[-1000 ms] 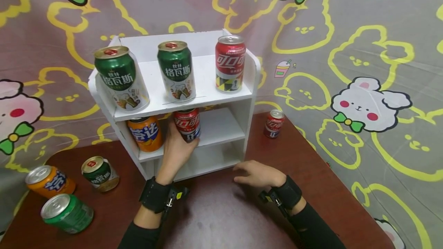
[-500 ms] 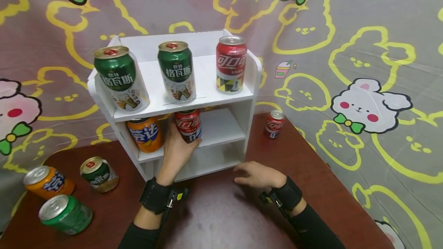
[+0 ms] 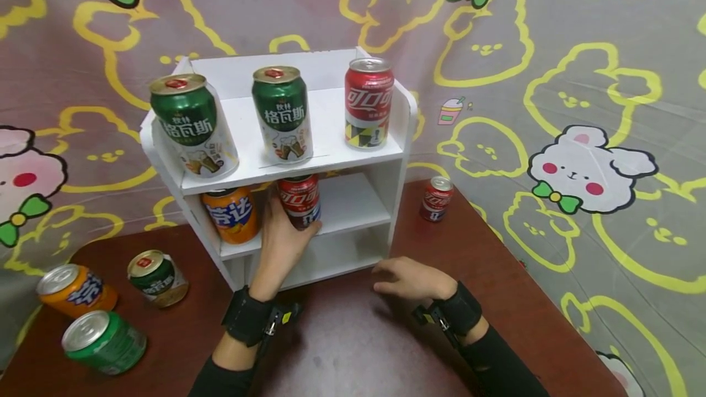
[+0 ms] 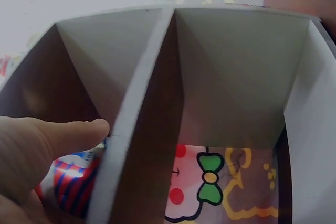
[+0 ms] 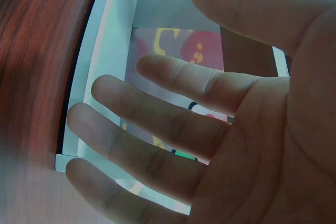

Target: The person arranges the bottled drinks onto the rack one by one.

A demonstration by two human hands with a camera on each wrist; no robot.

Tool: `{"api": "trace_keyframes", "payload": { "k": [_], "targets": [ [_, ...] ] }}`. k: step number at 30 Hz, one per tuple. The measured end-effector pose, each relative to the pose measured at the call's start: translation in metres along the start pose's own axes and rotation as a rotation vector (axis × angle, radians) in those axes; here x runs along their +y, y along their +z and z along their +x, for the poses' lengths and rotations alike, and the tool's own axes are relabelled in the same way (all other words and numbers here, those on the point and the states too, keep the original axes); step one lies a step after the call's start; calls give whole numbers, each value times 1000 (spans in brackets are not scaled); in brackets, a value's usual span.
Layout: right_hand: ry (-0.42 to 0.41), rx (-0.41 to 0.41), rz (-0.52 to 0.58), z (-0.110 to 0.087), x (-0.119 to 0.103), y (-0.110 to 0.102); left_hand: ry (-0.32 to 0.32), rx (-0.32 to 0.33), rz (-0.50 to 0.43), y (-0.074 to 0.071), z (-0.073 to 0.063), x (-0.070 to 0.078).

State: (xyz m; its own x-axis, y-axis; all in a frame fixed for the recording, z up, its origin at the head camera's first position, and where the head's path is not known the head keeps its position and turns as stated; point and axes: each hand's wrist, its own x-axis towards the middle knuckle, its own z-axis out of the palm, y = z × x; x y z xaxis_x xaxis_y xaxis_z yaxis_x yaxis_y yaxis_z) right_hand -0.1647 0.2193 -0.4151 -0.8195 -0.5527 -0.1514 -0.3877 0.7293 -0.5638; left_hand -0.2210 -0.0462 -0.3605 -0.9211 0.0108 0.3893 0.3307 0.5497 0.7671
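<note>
My left hand (image 3: 285, 238) grips a red cola can (image 3: 300, 200) on the middle shelf of a white rack (image 3: 358, 201). The thumb lies across the can's front; the other fingers are mostly hidden behind it. In the left wrist view the thumb (image 4: 79, 136) shows beside the can's striped lower part (image 4: 73, 184). Just left of that hand stands an orange soda can (image 3: 231, 214). My right hand (image 3: 413, 277) hovers by the rack's lower right corner, holding nothing; its fingers (image 5: 157, 119) are spread in the right wrist view.
On the top shelf stand two green-and-white cans (image 3: 193, 127) (image 3: 282, 115) and a red cola can (image 3: 368, 103). The table (image 3: 342, 336) bears an orange can (image 3: 79, 291), a green-and-gold can (image 3: 159, 279) and a green can (image 3: 106, 343) at left, a small cola can (image 3: 437, 200) at right.
</note>
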Motion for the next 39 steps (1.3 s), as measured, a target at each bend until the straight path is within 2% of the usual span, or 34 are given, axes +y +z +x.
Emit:
{"api": "trace_keyframes", "payload": {
  "k": [5,9,11,13,16,18,20,25,30,33,35,39],
  "targets": [
    [4,-1,2,0,1,1,-56,-77,32,-9,-12,2],
    [4,-4,0,0,2,2,-60,-153,105,-20,-29,4],
    [3,-5,1,0,2,3,-27,-182,138,-25,-39,4],
    [2,-3,-1,0,2,3,37,-193,155,-30,-48,1],
    [1,2,-8,0,4,3,145,-194,161,-36,-61,-4],
    [5,3,-11,0,4,3,194,-188,163,-40,-69,-8],
    [8,5,-12,-1,4,2,220,-182,173,-45,-77,-14],
    [6,12,-9,-2,3,2,209,-140,211,-59,-92,-39],
    [-5,5,-8,-1,4,2,126,-88,268,-81,-106,-71],
    [-9,2,-6,-1,3,1,29,-80,322,-98,-115,-88],
    [-16,5,-2,-1,3,1,-63,-91,358,-110,-119,-99],
    [-21,5,-7,0,3,1,-292,-142,404,-132,-124,-118]
  ]
}}
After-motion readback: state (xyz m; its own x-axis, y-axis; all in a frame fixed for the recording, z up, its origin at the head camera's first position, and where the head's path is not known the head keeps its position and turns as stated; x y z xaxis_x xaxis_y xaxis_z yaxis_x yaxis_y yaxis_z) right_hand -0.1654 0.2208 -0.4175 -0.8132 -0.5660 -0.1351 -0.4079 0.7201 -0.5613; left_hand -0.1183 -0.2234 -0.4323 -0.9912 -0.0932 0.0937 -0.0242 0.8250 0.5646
